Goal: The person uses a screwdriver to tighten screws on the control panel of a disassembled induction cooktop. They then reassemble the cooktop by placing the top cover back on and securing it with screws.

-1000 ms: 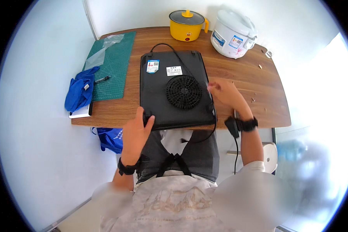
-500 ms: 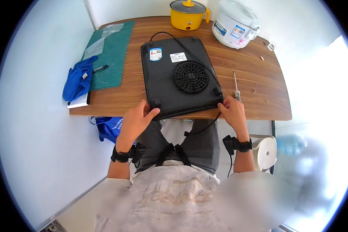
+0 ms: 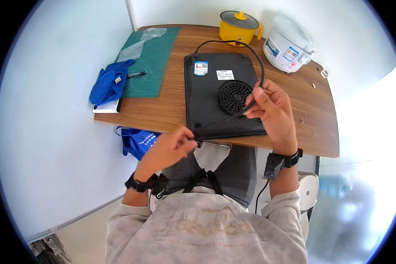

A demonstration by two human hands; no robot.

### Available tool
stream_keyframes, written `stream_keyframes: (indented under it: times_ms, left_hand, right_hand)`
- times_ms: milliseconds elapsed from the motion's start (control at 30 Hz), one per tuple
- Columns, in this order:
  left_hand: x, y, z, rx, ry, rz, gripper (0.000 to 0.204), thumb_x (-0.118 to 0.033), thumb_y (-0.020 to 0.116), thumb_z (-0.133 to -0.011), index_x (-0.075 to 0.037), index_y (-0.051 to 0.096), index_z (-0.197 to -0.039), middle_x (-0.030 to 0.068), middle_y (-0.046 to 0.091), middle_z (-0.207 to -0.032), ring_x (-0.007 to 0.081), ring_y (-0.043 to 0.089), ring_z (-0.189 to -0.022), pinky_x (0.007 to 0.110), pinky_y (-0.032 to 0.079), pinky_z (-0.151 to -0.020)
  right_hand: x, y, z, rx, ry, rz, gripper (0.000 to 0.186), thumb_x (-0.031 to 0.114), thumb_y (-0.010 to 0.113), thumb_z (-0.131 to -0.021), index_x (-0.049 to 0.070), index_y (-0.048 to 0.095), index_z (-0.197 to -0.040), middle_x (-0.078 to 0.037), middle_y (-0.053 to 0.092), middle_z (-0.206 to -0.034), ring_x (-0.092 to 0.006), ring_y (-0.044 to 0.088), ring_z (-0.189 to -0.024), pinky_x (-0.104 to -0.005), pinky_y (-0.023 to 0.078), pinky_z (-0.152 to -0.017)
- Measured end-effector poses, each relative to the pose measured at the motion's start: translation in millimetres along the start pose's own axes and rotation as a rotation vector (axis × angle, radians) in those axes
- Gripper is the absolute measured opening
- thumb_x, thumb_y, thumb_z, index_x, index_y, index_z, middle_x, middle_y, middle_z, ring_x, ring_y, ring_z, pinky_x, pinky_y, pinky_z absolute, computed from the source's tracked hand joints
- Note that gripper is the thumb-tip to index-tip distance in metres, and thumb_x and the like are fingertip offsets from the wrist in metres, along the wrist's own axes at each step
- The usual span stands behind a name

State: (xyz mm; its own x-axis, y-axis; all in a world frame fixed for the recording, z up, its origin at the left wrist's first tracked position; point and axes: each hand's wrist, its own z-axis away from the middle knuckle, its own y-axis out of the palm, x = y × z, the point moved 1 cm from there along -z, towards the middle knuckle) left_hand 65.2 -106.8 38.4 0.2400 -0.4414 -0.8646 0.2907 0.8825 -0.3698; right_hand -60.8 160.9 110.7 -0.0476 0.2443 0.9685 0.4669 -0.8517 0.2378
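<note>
A flat black induction cooktop [image 3: 207, 101] lies underside up on the table, its round fan grille [image 3: 235, 97], feet and two labels facing me. From its far left corner the black power cord [image 3: 233, 41] arcs over to the right. My right hand [image 3: 273, 110] pinches that cord between thumb and fingers, raised above the grille's right side. The cord runs on from there toward the cooktop's near left corner. At that corner, my left hand [image 3: 174, 147] is slightly blurred, fingers half-curled and apart from the thumb, close beside the cord's end.
A yellow electric pot [image 3: 238, 33] and a white rice cooker [image 3: 288, 46] stand at the back. On the left are a green cutting mat [image 3: 152, 79], clear plastic bags and a blue cloth [image 3: 109, 83]. Small bits [image 3: 302, 121] lie on the right.
Both hands have left the cooktop's near corners. The right hand has lifted the cord up and rightward, and the cord's end has shifted left. The screwdriver at the right is now hidden.
</note>
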Motion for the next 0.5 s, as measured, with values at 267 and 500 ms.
stream_keyframes:
  times_ms: [267, 500]
  left_hand:
    - [19, -22, 29, 0.259, 0.499, 0.121, 0.035, -0.028, 0.045, -0.112, 0.001, 0.064, -0.118, 0.0103, 0.073, -0.112, 0.0188, 0.071, -0.093, 0.031, 0.054, -0.086]
    - [49, -71, 14, -0.218, 0.177, 0.224, 0.036, -0.031, 0.045, -0.112, -0.002, 0.063, -0.098, 0.0039, 0.066, -0.081, 0.0152, 0.067, -0.079, 0.03, 0.054, -0.073]
  right_hand:
    - [5, 26, -41, 0.019, -0.085, -0.257, 0.02, 0.022, 0.063, -0.105, 0.003, 0.057, -0.101, -0.011, 0.07, -0.093, -0.0176, 0.075, -0.077, -0.0279, 0.064, -0.07]
    - [-14, 31, -89, -0.074, -0.016, 0.279, 0.03, 0.028, 0.063, -0.104, -0.001, 0.06, -0.111, -0.011, 0.073, -0.086, -0.0165, 0.074, -0.076, -0.0266, 0.06, -0.067]
